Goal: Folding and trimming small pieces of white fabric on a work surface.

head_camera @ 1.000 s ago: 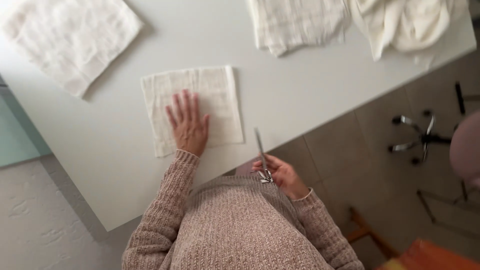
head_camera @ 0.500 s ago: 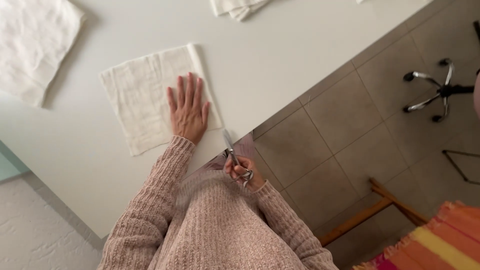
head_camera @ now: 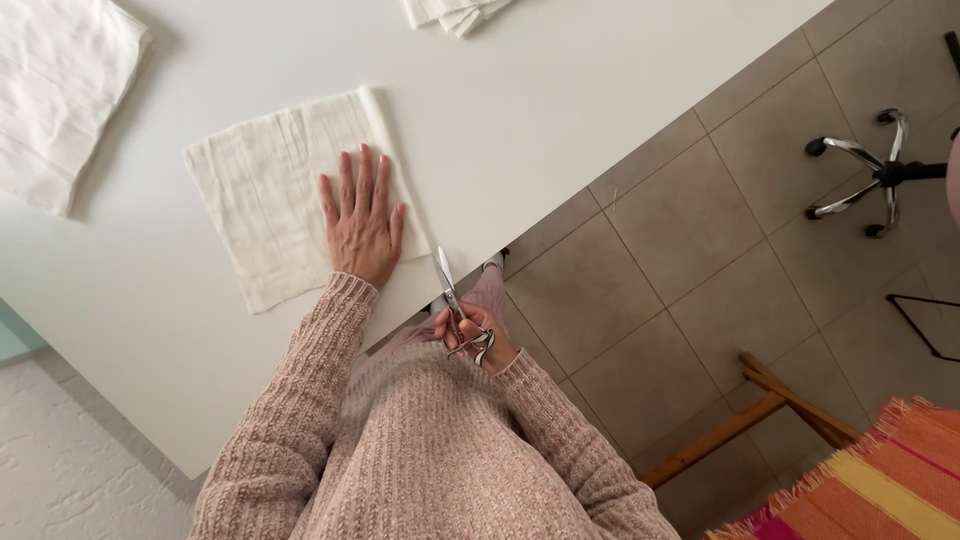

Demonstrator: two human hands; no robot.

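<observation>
At the table edge, right hand point(head_camera: 478, 335) grips closed scissors point(head_camera: 447, 290) pointing tableward; left hand point(head_camera: 361, 218) flat on cloth point(head_camera: 270, 190).

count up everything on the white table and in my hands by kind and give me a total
White cloths, single: 2 (under the left hand at; far left corner)
Folded cloth stack, top edge: 1
Scissors, in the right hand: 1
Total: 4
</observation>
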